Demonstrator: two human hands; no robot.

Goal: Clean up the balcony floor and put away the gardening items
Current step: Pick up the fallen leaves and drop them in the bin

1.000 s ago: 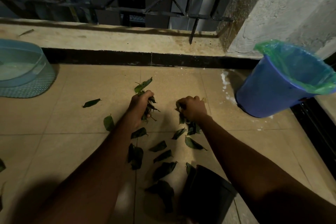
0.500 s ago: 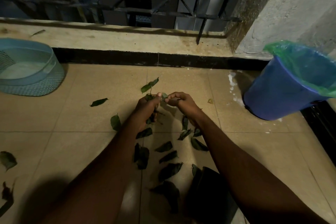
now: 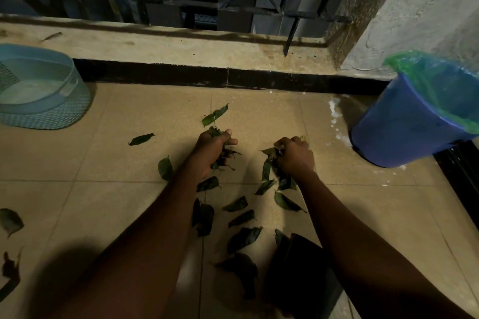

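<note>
Two hands: the left hand (image 3: 215,147) grips one bunch of leaves (image 3: 215,116), and the right hand (image 3: 294,155) grips one smaller clump (image 3: 269,151). The leaves inside each cannot be counted. About a dozen loose leaves (image 3: 236,204) lie mid-frame on the tiles, some overlapping, with at least two more at the lower left edge. One blue bucket (image 3: 404,127) at right holds one green bag (image 3: 440,77). One pale basket (image 3: 46,111) at upper left. One dark pot (image 3: 298,280) at bottom centre.

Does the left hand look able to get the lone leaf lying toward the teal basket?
Probably yes: only bare floor lies between the left hand and that leaf. But it grips a bunch of leaves, so pinching another may be awkward.
</note>
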